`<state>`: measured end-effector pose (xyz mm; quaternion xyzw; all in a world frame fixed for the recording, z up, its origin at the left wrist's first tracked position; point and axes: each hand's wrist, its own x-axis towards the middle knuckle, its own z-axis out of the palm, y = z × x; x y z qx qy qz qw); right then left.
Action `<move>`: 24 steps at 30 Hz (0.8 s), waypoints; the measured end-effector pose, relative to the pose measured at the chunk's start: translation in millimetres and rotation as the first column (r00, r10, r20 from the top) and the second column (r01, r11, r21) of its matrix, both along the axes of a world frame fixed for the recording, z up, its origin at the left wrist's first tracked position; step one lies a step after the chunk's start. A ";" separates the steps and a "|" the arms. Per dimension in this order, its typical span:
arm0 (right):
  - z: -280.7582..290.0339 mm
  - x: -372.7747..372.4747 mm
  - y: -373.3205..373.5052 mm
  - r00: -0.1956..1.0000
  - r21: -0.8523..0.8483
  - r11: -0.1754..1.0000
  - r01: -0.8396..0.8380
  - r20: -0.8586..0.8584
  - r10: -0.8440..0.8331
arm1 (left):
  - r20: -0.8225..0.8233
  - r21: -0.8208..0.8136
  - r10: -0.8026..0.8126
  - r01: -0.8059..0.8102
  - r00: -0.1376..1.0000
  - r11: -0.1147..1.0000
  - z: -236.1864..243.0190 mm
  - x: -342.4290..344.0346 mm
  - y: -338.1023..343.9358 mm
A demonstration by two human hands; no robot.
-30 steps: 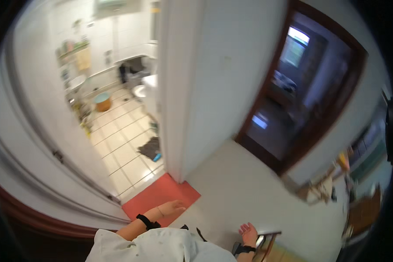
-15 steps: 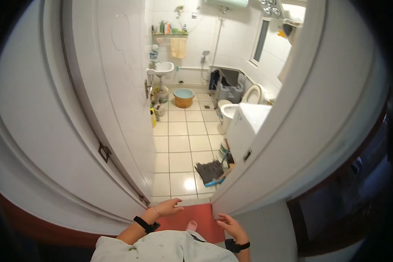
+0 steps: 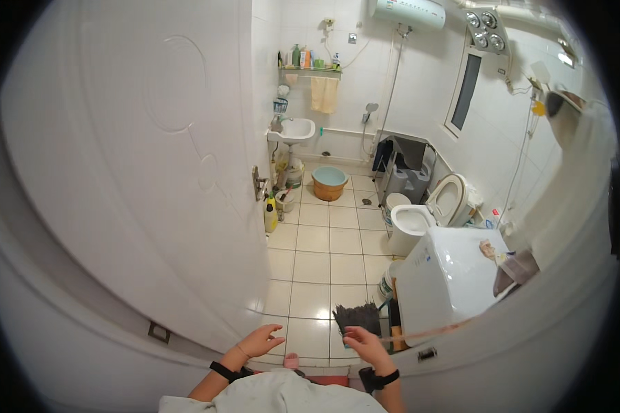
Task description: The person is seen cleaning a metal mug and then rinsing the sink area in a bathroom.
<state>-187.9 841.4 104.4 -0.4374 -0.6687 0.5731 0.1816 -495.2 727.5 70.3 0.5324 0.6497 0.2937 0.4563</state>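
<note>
My left hand hangs in front of me at the doorway with its fingers apart and nothing in them. A black band circles that wrist. My right hand is likewise empty, fingers loosely spread, with a black band on its wrist. In the view it overlaps the dark broom head lying low on the floor; they look apart. To the left of me the white door stands swung inward, with a metal handle. One pink slipper shows below, at the threshold.
A white washing machine stands at the right, beyond it a toilet with its lid up. An orange-brown tub sits on the tiled floor. A sink and yellow bottle are at the left; a water heater hangs high.
I have moved forward into the doorway; the bathroom looks nearer and more of its right side shows. The red mat has mostly slid from view. Both hands remain empty.
</note>
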 end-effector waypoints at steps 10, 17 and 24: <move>41.5 -11.7 181.6 0.944 0.131 0.935 0.330 -0.051 -0.326 | 0.024 0.111 -0.034 0.031 0.999 0.993 25.9 -67.7 203.4; 96.7 -18.0 321.2 0.895 0.323 0.842 0.431 -0.033 -0.445 | 0.126 0.066 0.050 -0.058 0.991 0.996 -6.2 -119.7 313.2; 122.8 -104.3 513.7 0.891 0.386 0.806 0.449 -0.265 -0.370 | 0.230 0.155 0.051 -0.088 0.972 0.984 -26.4 -149.3 473.0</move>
